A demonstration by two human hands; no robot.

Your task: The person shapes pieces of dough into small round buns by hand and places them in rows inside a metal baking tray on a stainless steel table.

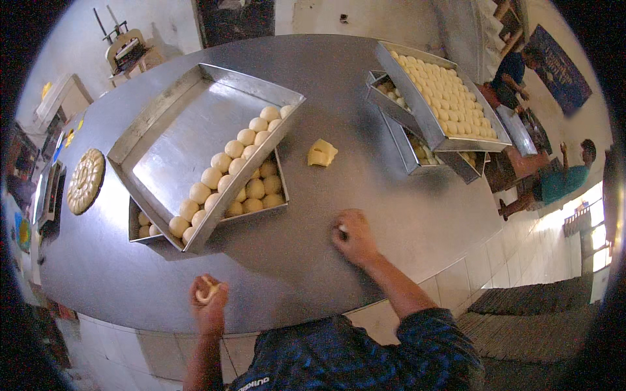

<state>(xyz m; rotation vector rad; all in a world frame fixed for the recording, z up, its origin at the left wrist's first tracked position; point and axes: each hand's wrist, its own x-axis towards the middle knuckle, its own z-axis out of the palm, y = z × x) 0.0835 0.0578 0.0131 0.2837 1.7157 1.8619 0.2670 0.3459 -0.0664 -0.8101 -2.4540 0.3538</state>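
Holding a pale piece of dough (207, 292), our left hand (210, 306) hangs over the near edge of the metal table (293, 264) — fingers curled around it, a loop of dough showing at the top. Over to our right hand (356, 241), and it is bunched at the tabletop; a small pale spot shows inside the curl, but we cannot tell whether it grips anything. Beyond it, a loose yellow lump (322, 154) sits on the metal between two groups of trays. Left of that, we have an upper tray (169, 130) lying askew across a lower tray (261, 214), round dough balls (222, 161) lining its right side, more in the one beneath. Across to the right — a stack of trays (473, 144), the top one packed with rows of dough pieces (443, 98). Far left, we spot a round scalloped disc (86, 181) on the table.
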